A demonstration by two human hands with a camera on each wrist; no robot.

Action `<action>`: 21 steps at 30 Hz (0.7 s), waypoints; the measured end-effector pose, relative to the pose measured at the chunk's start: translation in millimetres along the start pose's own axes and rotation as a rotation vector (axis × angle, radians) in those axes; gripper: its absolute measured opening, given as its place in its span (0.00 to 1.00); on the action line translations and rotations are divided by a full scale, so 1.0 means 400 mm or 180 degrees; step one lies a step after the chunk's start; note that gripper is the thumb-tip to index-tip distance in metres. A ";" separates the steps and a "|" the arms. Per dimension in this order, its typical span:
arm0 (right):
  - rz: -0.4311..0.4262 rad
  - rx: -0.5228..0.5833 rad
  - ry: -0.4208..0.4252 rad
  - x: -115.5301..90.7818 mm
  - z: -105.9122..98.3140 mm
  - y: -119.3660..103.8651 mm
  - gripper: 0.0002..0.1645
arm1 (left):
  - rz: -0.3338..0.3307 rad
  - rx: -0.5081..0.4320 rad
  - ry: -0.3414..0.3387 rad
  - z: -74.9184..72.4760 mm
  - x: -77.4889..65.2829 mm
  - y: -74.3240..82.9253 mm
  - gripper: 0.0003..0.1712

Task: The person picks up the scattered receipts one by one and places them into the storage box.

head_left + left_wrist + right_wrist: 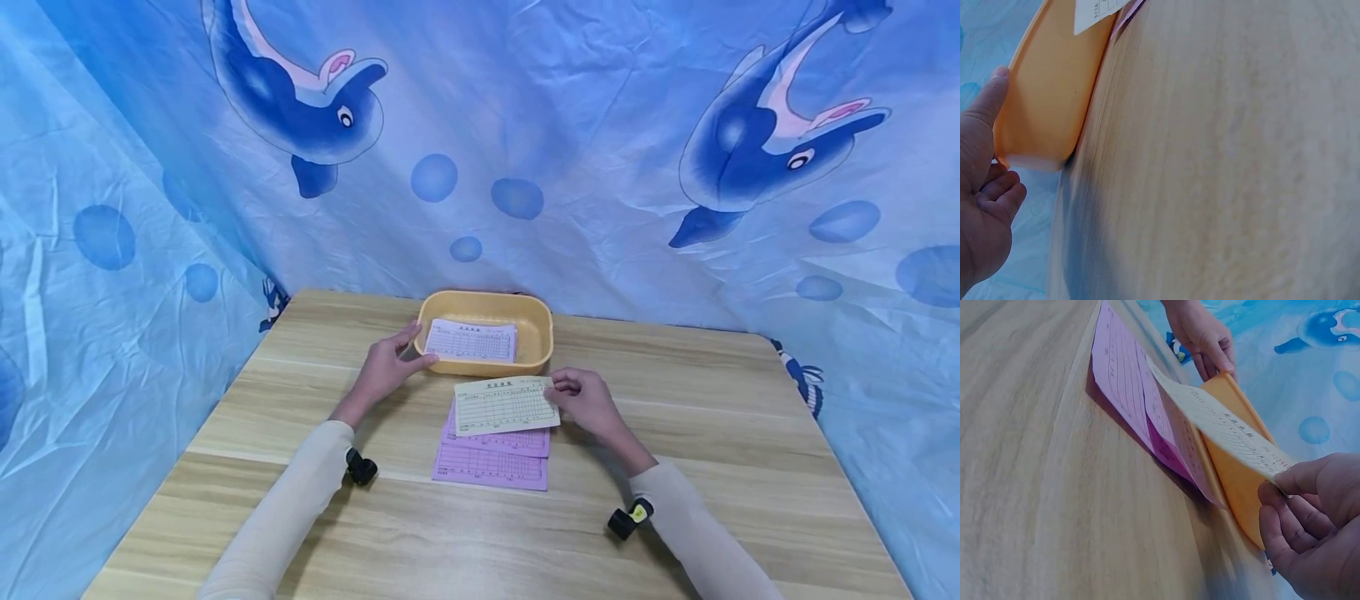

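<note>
My right hand [588, 402] pinches the right edge of a pale yellow-green printed form slip [502, 408] between thumb and fingers. In the right wrist view this slip [1229, 428] slants above the table, its far end over the purple slips. Two purple form slips [491, 467] lie overlapping on the table, partly hidden under the pale one. My left hand [386, 367] grips the left end of a yellow-orange plastic basket [534, 333], thumb on the front rim. From the left wrist, the thumb and curled fingers show at the basket's corner [1047, 119]. White form slips [471, 342] lie inside the basket.
The basket stands at the back of a wooden table [675, 417], close to a blue curtain [600, 208] printed with dolphins. A black wrist camera [362, 468] sits on the left sleeve, another camera [628, 520] on the right.
</note>
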State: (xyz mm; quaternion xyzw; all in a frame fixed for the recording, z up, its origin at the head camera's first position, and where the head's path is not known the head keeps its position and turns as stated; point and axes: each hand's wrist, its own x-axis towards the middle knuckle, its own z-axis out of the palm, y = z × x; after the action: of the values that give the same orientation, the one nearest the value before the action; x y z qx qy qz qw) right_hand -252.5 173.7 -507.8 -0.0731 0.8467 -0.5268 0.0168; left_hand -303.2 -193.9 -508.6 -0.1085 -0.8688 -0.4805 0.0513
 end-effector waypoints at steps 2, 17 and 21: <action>0.0027 0.0052 -0.0018 -0.003 -0.001 0.001 0.13 | -0.0005 0.0002 -0.0011 0.000 0.000 -0.003 0.52; 0.0183 0.0356 0.0027 -0.015 -0.016 -0.028 0.17 | 0.0024 0.0022 -0.0022 -0.004 0.006 0.003 0.51; 0.0181 0.0415 0.0055 -0.018 -0.018 -0.043 0.16 | 0.0024 0.0027 -0.0025 -0.003 0.004 0.001 0.52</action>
State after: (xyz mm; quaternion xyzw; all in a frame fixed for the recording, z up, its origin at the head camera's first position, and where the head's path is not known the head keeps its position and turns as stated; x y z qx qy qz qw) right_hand -244.4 173.8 -489.6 -0.0433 0.8124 -0.5808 0.0291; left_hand -304.9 -194.7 -507.3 -0.1134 -0.8705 -0.4762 0.0502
